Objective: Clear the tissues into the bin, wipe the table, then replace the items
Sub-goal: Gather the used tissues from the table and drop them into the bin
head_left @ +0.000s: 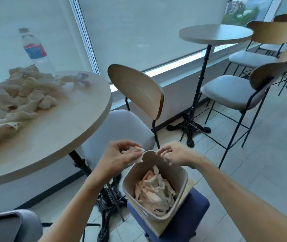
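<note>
A: What are the 2 hands doing over the bin [177, 173]?

B: The left hand [121, 155] has its fingers curled round a crumpled tissue [137, 155], just beside the bin's far rim on the left. The right hand [174, 155] sits above the same rim on the right, fingers bent inward; whether it pinches anything I cannot tell. The hands are apart, with the raised rim between them.

A: And the bin itself?

B: It stands on a blue stool [196, 219], mouth open and tilted toward the camera, its long axis running from the near rim up to the hands. Used tissues [155, 191] lie inside.

A: Room around the bin?

B: Bare floor to its right; left of it, the round table [57, 137] edge overhangs, carrying a pile of tissues [17, 100] and a water bottle [34, 49]. A chair [135, 89] stands behind the bin.
</note>
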Demonstrator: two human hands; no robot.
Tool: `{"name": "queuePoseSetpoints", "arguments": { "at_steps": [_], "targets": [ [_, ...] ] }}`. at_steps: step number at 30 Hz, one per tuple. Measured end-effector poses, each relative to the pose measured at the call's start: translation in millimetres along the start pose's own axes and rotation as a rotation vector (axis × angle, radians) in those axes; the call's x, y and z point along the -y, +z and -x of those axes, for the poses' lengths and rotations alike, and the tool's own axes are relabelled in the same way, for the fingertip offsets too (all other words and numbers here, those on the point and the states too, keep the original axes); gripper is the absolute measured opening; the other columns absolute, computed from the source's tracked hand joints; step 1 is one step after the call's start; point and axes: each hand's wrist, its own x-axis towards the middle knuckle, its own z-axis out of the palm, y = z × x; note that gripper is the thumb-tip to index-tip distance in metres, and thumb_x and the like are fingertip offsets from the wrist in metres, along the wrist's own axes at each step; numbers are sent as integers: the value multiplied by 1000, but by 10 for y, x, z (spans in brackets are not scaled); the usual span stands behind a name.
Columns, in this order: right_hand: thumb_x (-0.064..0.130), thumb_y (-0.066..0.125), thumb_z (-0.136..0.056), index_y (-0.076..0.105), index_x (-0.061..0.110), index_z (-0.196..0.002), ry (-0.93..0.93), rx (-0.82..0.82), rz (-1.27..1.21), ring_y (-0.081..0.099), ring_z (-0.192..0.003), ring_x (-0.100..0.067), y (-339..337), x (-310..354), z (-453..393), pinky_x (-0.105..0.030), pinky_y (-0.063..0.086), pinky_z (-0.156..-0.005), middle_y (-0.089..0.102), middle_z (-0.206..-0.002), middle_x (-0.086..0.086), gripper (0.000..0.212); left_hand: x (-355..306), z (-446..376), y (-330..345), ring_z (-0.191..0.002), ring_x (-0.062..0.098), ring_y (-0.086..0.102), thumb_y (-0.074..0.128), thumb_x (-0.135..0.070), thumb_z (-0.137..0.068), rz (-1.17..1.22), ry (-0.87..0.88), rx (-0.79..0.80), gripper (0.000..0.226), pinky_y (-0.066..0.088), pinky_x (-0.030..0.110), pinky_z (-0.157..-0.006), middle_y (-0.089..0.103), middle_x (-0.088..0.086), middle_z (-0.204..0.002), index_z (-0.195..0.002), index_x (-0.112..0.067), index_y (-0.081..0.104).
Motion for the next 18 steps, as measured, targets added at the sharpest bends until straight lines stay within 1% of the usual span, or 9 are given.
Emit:
{"name": "queuePoseSetpoints", "arguments": {
  "at_steps": [3, 4, 6, 8, 10, 11, 13, 15, 18],
  "targets": [
    [10, 50, -95, 69, 25, -97, -29, 2, -28, 58, -74, -16, -37, 18, 3, -29, 51, -66, 64, -81, -3, 24, 325, -50, 221, -67, 2, 64, 80, -17, -77, -95, -48, 32, 13, 50, 15, -63, 71, -9, -70, -81, -28, 77],
    [11, 52, -96, 69, 24, -100, -39, 9, -38, 58, -73, -16, -40, 31, 3, -28, 50, -66, 63, -79, -1, 21, 431, -62, 281, -73, 4, 65, 81, -20, -77, -130, -69, 52, 13, 53, 19, -68, 72, -9, -76, -84, -30, 77],
    [14, 54, -97, 68, 23, -105, -63, 25, -36, 56, -70, -15, -38, 64, 12, -28, 50, -67, 61, -76, 3, 19, 576, -71, 365, -89, 8, 66, 82, -25, -74, -214, -126, 100, 22, 56, 29, -83, 73, -9, -93, -93, -33, 76],
    [18, 55, -97, 68, 24, -109, -82, 28, -3, 56, -69, -11, -41, 117, 35, -26, 48, -67, 60, -77, 7, 19, 648, -70, 382, -102, 8, 63, 81, -25, -72, -277, -165, 111, 32, 50, 28, -92, 72, -10, -107, -102, -34, 74],
    [20, 55, -98, 67, 25, -111, -106, 24, 16, 56, -69, -7, -48, 197, 67, -23, 45, -67, 60, -79, 8, 19, 633, -70, 329, -107, 9, 62, 78, -27, -74, -279, -166, 97, 31, 47, 30, -98, 70, -10, -111, -103, -37, 72],
    [21, 55, -98, 67, 26, -111, -119, 23, 18, 56, -70, -6, -52, 251, 80, -23, 45, -68, 60, -81, 8, 19, 589, -71, 279, -106, 9, 63, 77, -31, -74, -267, -154, 91, 29, 49, 34, -98, 70, -9, -109, -101, -40, 72],
    [22, 54, -99, 65, 28, -111, -143, 13, 25, 59, -82, -7, -55, 382, 106, -24, 48, -75, 64, -92, 4, 18, 426, -49, 157, -100, 7, 65, 75, -36, -75, -241, -109, 76, 23, 54, 39, -93, 70, -10, -105, -96, -44, 70],
    [23, 54, -99, 64, 31, -112, -194, -14, 33, 61, -94, -8, -68, 563, 120, -26, 51, -85, 65, -105, 2, 18, 203, -5, 6, -93, 5, 66, 75, -32, -80, -217, -36, 43, 19, 56, 34, -88, 69, -12, -102, -96, -41, 69],
    [22, 56, -99, 63, 30, -115, -304, -31, 0, 62, -100, -10, -80, 952, 116, -25, 52, -87, 65, -107, 3, 20, -155, 112, -331, -89, 3, 66, 72, -27, -85, -243, 92, -50, 17, 57, 24, -82, 70, -10, -101, -101, -35, 68]
  ]
}}
